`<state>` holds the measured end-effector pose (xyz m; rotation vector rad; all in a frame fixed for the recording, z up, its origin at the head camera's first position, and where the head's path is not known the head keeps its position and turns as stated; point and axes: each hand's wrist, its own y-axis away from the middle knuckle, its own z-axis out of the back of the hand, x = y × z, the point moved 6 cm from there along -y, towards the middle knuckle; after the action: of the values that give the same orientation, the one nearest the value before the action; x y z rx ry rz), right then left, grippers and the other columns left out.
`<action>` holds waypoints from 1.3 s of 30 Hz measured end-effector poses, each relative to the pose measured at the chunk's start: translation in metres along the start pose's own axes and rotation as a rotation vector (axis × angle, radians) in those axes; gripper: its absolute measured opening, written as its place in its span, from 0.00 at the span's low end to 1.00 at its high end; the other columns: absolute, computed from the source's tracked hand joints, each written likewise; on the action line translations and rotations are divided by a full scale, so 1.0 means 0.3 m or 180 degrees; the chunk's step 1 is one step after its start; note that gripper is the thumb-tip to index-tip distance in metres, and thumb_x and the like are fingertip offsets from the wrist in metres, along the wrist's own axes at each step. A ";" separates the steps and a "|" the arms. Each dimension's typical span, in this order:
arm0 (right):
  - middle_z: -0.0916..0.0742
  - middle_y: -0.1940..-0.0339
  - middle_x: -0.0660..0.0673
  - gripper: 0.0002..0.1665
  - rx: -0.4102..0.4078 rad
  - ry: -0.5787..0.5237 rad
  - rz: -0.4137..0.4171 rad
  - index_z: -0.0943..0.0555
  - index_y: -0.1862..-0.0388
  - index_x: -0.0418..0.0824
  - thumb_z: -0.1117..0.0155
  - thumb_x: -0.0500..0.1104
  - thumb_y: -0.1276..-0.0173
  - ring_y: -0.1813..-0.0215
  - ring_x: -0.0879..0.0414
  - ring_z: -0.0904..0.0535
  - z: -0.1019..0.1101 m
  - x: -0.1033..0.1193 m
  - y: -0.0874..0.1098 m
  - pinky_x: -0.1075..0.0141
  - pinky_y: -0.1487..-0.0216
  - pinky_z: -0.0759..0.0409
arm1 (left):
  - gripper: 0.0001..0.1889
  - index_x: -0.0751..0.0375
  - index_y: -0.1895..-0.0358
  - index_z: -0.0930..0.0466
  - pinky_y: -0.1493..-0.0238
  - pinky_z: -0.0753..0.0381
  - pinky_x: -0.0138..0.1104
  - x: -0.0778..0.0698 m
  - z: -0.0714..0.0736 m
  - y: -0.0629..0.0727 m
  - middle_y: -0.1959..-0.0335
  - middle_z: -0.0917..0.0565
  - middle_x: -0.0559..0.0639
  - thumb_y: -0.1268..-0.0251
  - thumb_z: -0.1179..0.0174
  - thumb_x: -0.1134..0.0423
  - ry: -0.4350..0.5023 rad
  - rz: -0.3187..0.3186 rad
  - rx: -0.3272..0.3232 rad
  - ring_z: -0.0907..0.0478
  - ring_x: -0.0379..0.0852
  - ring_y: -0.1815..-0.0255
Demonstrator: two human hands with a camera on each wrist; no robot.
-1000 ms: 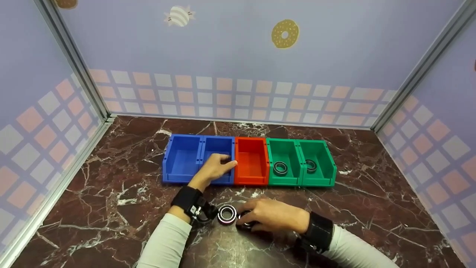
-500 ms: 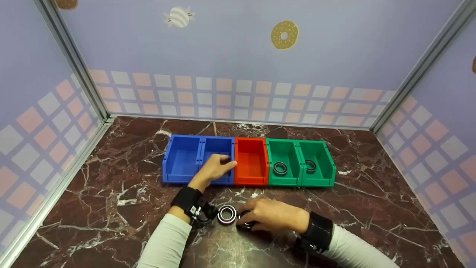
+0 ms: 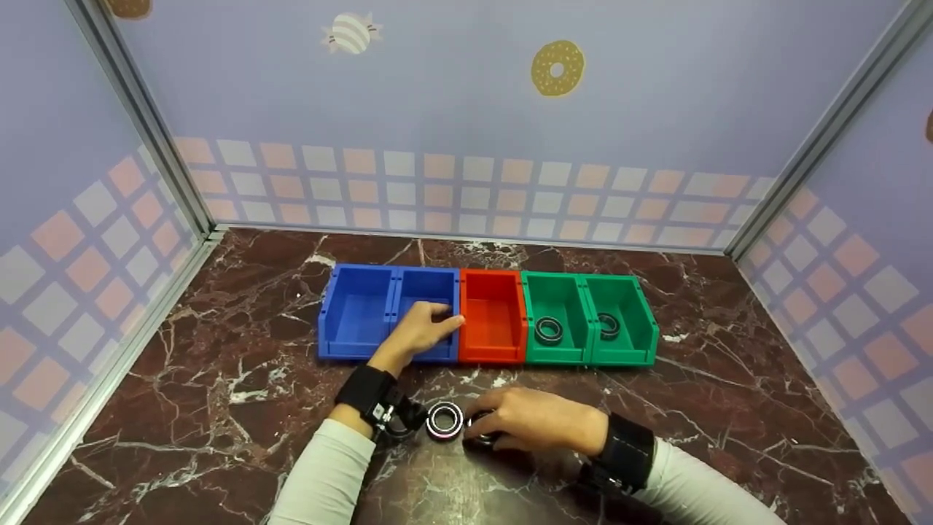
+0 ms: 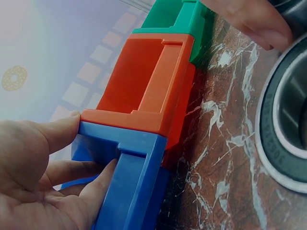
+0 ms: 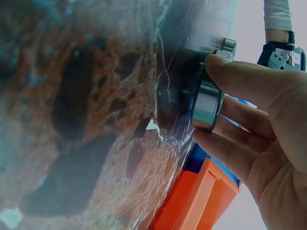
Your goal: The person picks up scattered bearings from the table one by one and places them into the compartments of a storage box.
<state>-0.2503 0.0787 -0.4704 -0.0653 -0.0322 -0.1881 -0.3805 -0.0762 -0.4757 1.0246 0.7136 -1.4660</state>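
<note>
- Saw the outer blue bin (image 3: 361, 306) left of centre in the head view.
- Found the left hand (image 3: 419, 329) at centre, with thumb at the seam between the inner blue bin (image 3: 426, 281) and the red bin (image 3: 492, 321), fingertips inside the blue; thumb and fingers apart, but could not tell whether gripping anything.
- Spotted a loose bearing (image 3: 444, 437) at lower centre, just beside the right fingertips.
- Saw the right hand (image 3: 533, 421) at lower centre, clamped on the held bearing (image 5: 206, 108), pinched between thumb and finger.
- Right of centre, noted one bearing (image 3: 549, 341) in each of two green bins (image 3: 557, 295).
</note>
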 end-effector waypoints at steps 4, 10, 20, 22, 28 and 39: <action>0.16 0.40 0.49 0.26 -0.0008 0.0033 0.0009 0.17 0.42 0.54 0.26 0.44 0.41 0.41 0.57 0.18 0.004 -0.005 0.001 0.69 0.39 0.20 | 0.29 0.73 0.34 0.29 0.30 0.29 0.47 -0.002 0.001 0.001 0.32 0.27 0.66 0.31 0.39 0.56 -0.0004 -0.0002 0.0004 0.28 0.58 0.33; 0.16 0.40 0.48 0.26 0.0007 0.0077 -0.0048 0.17 0.42 0.54 0.26 0.44 0.40 0.41 0.56 0.19 0.015 -0.007 0.002 0.66 0.40 0.19 | 0.28 0.72 0.35 0.27 0.35 0.25 0.44 0.001 -0.001 0.000 0.35 0.24 0.65 0.31 0.39 0.56 0.0011 -0.0011 -0.0001 0.24 0.55 0.39; 0.16 0.41 0.48 0.23 0.0013 0.0181 -0.0072 0.17 0.44 0.53 0.27 0.45 0.40 0.42 0.56 0.19 0.046 -0.018 -0.009 0.66 0.42 0.18 | 0.29 0.72 0.34 0.29 0.31 0.28 0.46 0.003 0.003 0.003 0.32 0.27 0.65 0.31 0.39 0.56 0.0016 0.0043 -0.0002 0.28 0.57 0.33; 0.16 0.42 0.48 0.23 0.0002 0.0162 -0.0079 0.16 0.44 0.53 0.27 0.45 0.40 0.43 0.56 0.19 0.053 -0.020 -0.009 0.66 0.43 0.18 | 0.29 0.72 0.34 0.29 0.31 0.28 0.46 0.004 0.002 0.004 0.32 0.27 0.65 0.31 0.39 0.56 0.0042 0.0049 0.0001 0.27 0.56 0.35; 0.15 0.42 0.47 0.22 -0.0060 0.0121 -0.0063 0.16 0.45 0.51 0.26 0.43 0.40 0.42 0.55 0.19 0.068 -0.031 -0.008 0.66 0.41 0.19 | 0.29 0.72 0.34 0.29 0.31 0.28 0.46 0.003 0.000 0.003 0.32 0.27 0.65 0.31 0.39 0.56 0.0051 0.0018 0.0010 0.27 0.56 0.35; 0.16 0.42 0.45 0.24 -0.0232 0.0075 -0.0041 0.16 0.43 0.51 0.26 0.40 0.41 0.41 0.54 0.19 0.122 -0.055 -0.011 0.65 0.40 0.20 | 0.28 0.72 0.35 0.27 0.33 0.26 0.46 0.002 0.001 -0.003 0.34 0.25 0.65 0.31 0.39 0.57 -0.0003 -0.0033 -0.0020 0.26 0.56 0.36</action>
<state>-0.2680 0.0811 -0.4344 -0.1357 -0.0021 -0.2030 -0.3814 -0.0766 -0.4761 1.0169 0.7234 -1.4721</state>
